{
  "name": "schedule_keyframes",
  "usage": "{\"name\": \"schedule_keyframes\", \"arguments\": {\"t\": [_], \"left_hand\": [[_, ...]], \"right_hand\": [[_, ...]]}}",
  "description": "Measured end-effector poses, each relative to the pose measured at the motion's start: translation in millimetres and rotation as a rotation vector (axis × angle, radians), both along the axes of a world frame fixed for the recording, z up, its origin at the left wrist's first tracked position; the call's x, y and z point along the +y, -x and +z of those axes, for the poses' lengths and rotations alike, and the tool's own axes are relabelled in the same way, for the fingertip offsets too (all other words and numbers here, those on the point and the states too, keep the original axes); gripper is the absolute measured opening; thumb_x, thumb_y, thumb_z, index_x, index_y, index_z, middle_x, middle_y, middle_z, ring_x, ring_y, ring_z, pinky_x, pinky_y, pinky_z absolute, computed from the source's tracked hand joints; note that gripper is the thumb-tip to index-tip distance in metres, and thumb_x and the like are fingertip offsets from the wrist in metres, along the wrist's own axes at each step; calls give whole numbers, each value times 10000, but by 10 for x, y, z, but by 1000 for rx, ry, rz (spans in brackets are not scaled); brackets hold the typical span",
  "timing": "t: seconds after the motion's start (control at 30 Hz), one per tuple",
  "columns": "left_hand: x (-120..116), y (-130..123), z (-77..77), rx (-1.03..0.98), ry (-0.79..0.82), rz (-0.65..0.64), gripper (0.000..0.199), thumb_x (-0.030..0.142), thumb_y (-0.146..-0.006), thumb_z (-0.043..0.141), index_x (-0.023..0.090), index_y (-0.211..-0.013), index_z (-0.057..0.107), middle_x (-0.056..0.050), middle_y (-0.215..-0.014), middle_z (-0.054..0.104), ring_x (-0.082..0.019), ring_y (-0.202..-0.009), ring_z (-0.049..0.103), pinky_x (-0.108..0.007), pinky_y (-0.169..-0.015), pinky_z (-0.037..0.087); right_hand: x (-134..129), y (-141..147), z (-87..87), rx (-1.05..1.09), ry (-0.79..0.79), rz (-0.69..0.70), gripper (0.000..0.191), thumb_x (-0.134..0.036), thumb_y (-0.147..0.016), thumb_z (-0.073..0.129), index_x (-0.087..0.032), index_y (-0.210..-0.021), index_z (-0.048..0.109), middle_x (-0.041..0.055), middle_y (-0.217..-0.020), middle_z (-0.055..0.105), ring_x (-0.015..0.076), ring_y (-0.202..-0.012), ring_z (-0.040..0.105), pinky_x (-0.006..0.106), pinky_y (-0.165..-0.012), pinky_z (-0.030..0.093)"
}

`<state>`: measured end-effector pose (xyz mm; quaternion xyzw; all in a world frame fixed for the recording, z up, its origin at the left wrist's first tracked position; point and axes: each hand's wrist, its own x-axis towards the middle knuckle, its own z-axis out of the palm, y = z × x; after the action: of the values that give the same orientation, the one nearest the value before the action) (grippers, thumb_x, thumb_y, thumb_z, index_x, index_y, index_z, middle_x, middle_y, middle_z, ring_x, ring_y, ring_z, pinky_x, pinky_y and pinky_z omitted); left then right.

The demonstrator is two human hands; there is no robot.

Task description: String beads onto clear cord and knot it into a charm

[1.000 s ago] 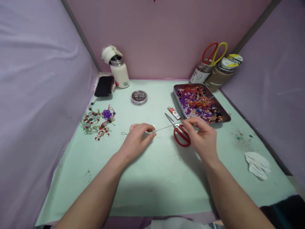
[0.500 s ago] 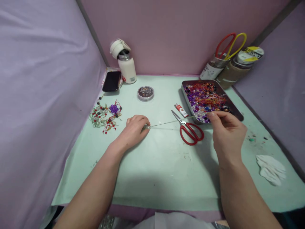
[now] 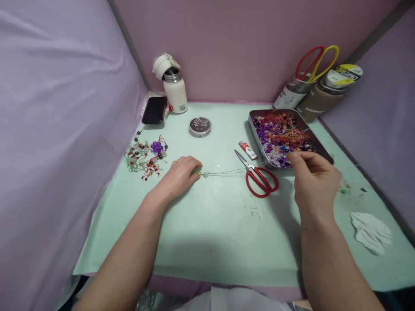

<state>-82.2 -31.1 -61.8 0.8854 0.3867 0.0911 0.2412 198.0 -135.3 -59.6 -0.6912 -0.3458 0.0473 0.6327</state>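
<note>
My left hand (image 3: 182, 176) rests on the table, thumb and fingers closed about a small beaded piece. A yellow bead (image 3: 199, 173) peeks out at its fingertips, and a clear bead cluster (image 3: 205, 174) lies just beyond; the rest is hidden under the hand. Thin clear thread (image 3: 223, 173) runs rightward from the cluster in more than one strand. Over the near corner of the bead tray, my right hand (image 3: 314, 183) is closed in a pinch on the thread. Red-handled scissors (image 3: 261, 181) lie open between the hands, with the thread passing over them.
A metal tray (image 3: 324, 149) holds beads and cords. A lighter (image 3: 248, 150) and round tin (image 3: 200, 126) lie behind. At left are beaded strings (image 3: 139, 157), a phone (image 3: 154, 110) and a bottle (image 3: 176, 93). Jars (image 3: 293, 93) stand back right; a crumpled white cloth (image 3: 371, 233) lies right.
More of the beaded piece shows at my left fingertips: a yellow bead and clear cluster. The thread looks slacker, its strands spread apart. My right hand has shifted slightly right; the view has shifted a little.
</note>
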Motion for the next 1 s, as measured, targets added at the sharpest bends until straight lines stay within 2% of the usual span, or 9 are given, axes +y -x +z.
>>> {"name": "schedule_keyframes", "arguments": {"t": [0.13, 0.27, 0.5, 0.63, 0.87, 1.0], "left_hand": [[31, 26, 23, 56, -9, 22, 179, 225, -859, 480, 190, -928, 641, -75, -962, 650, -240, -943, 563, -386, -856, 414], [47, 29, 35, 78, -22, 23, 222, 208, -871, 440, 187, -836, 659, -76, -886, 667, -228, -857, 581, -361, -794, 415], [5, 60, 134, 105, -75, 141, 225, 200, -848, 435, 188, -815, 657, -87, -865, 678, -249, -844, 591, -354, -737, 409], [-22, 106, 183, 123, -53, 202, 209, 201, -819, 450, 202, -790, 657, -78, -854, 684, -241, -801, 598, -335, -691, 398], [-61, 129, 190, 222, -40, 167, 216, 212, -810, 455, 215, -758, 664, -66, -812, 690, -232, -753, 595, -318, -636, 368], [-86, 109, 197, 253, -58, 172, 236, 192, -814, 434, 214, -744, 659, -71, -817, 683, -234, -756, 588, -314, -614, 359]], "right_hand": [[-3, 7, 20, 17, 20, -5, 171, -311, -738, 689, -143, -760, 703, 33, -715, 657, 127, -639, 539, 292, -668, 421], [12, -9, 37, 79, -12, -13, 144, -285, -700, 698, -143, -722, 695, 17, -670, 621, 127, -642, 524, 294, -666, 415], [29, -98, 14, 306, -104, -24, 85, -229, -624, 686, -156, -664, 670, -6, -663, 592, 128, -666, 534, 298, -694, 421], [27, -81, 29, 273, -95, -37, 81, -239, -633, 672, -162, -640, 650, -12, -653, 571, 132, -665, 520, 305, -702, 423], [7, -20, 52, 119, -41, 0, 48, -202, -658, 632, -175, -620, 631, -17, -603, 553, 131, -632, 468, 287, -637, 371], [-17, 37, 56, 100, 15, 54, 53, -184, -684, 618, -172, -633, 627, -22, -601, 548, 126, -617, 464, 282, -622, 361]]}}
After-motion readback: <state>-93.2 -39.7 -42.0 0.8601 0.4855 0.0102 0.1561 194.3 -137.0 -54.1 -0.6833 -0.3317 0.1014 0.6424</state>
